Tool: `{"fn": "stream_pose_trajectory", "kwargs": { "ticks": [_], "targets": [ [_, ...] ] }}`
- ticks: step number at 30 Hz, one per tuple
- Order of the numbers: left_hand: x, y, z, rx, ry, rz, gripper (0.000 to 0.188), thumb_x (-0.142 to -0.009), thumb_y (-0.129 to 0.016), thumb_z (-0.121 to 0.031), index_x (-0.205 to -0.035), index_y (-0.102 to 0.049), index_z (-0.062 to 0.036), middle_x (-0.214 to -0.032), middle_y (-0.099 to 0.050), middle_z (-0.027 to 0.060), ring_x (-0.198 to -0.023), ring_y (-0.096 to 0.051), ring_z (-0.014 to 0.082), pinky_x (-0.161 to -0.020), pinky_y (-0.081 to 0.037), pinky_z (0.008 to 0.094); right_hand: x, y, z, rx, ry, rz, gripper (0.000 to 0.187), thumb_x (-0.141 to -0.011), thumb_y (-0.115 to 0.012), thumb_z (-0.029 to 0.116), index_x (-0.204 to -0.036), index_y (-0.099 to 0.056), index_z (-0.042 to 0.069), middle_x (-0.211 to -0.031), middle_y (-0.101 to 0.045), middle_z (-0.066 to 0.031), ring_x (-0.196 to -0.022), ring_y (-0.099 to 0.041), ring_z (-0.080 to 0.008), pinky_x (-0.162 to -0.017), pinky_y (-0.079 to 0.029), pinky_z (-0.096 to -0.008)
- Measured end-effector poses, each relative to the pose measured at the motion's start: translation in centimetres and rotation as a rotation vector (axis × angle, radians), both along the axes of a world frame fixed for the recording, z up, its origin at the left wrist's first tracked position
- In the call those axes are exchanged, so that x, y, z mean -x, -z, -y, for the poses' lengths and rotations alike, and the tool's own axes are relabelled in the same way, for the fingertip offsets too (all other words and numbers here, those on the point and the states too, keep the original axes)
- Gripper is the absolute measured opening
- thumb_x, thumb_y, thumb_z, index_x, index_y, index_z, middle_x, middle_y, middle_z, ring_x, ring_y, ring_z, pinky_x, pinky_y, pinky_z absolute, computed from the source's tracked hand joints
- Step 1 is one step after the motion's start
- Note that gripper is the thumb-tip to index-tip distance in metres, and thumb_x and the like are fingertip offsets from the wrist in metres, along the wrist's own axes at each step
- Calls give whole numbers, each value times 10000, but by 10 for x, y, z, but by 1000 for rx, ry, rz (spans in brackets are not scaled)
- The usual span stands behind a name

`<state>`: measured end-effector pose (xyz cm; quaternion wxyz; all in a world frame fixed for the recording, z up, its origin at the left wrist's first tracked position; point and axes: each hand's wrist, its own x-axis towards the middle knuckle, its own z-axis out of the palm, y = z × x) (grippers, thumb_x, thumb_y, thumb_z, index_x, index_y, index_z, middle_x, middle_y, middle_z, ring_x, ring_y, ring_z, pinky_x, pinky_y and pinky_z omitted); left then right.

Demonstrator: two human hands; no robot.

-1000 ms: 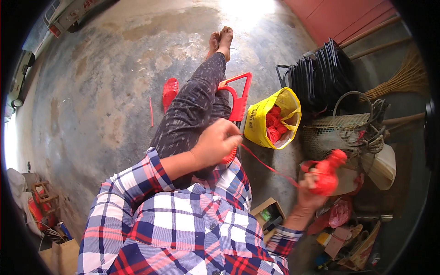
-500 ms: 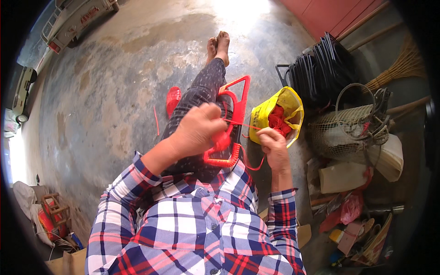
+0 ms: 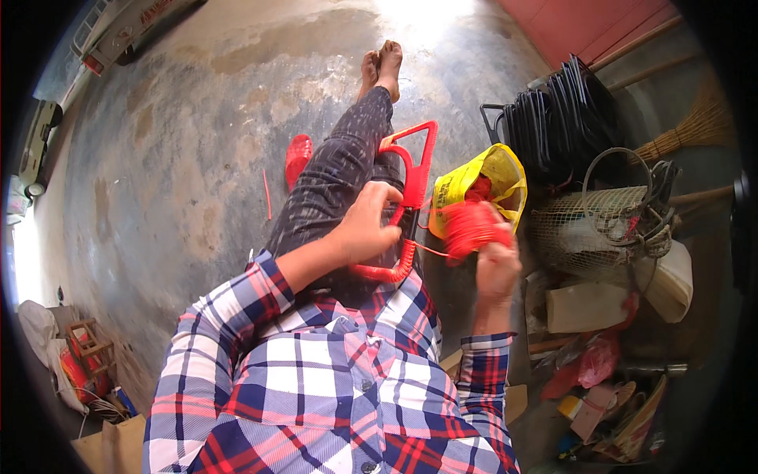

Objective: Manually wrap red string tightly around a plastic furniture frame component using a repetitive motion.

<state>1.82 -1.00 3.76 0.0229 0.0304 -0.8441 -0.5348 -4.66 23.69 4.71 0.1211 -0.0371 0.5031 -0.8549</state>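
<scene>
I sit on the concrete floor with legs stretched out. A red triangular frame [image 3: 414,170], partly wrapped in red cord, lies on my lap. My left hand [image 3: 367,225] grips the frame near its wrapped lower edge. My right hand [image 3: 496,265] holds a bundle of red cord [image 3: 467,227] raised beside the frame, with a strand running from the bundle to the frame. A yellow plastic bag [image 3: 483,183] with more red cord in it stands just behind the bundle.
A red sandal [image 3: 298,156] and a thin red strip [image 3: 267,192] lie on the floor to my left. Black frames [image 3: 557,126], a wire basket [image 3: 588,223], a broom [image 3: 695,130], boxes and clutter crowd the right side.
My right hand swung in from far right to the frame, then rose with the red cord bundle beside the yellow bag. My left hand shifted lower on the frame.
</scene>
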Motion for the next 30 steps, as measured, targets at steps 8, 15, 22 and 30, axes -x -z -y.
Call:
{"fn": "stream_pose_trajectory", "kwargs": {
  "ticks": [8,15,22,30],
  "targets": [
    [7,31,-23,-723,-88,555,548,-725,-569,-63,-1251,-430,3,-950,-572,90,-853,-551,185,-787,-447,307,4,-55,-147,67,-199,-453,513,-834,-611,399,-1158,-537,7,-1321,-514,-211,-1188,-534,-343,-987,-436,-583],
    [1,34,-26,-658,-42,468,644,-725,-580,-62,-1332,-378,14,-1099,-579,150,-1026,-556,228,-911,-429,314,-13,-54,-108,475,-152,-79,429,-837,-607,288,-1176,-522,39,-1170,-560,-117,-962,-599,-249,-853,-518,-483],
    [-3,28,-28,-787,-26,447,693,-728,-566,-34,-1382,-338,-32,-1030,-499,43,-970,-500,150,-928,-393,267,-37,-3,40,-375,-282,197,308,-830,-616,1,-1136,-587,-1,-896,-614,-32,-779,-606,-122,-748,-507,-275],
    [-3,34,-29,-703,-20,467,676,-729,-568,-59,-1365,-342,-26,-975,-488,29,-901,-478,143,-874,-390,261,-33,-39,31,-203,-147,161,197,-784,-642,-8,-959,-554,9,-762,-595,-56,-632,-591,-145,-604,-501,-291]
  ]
}}
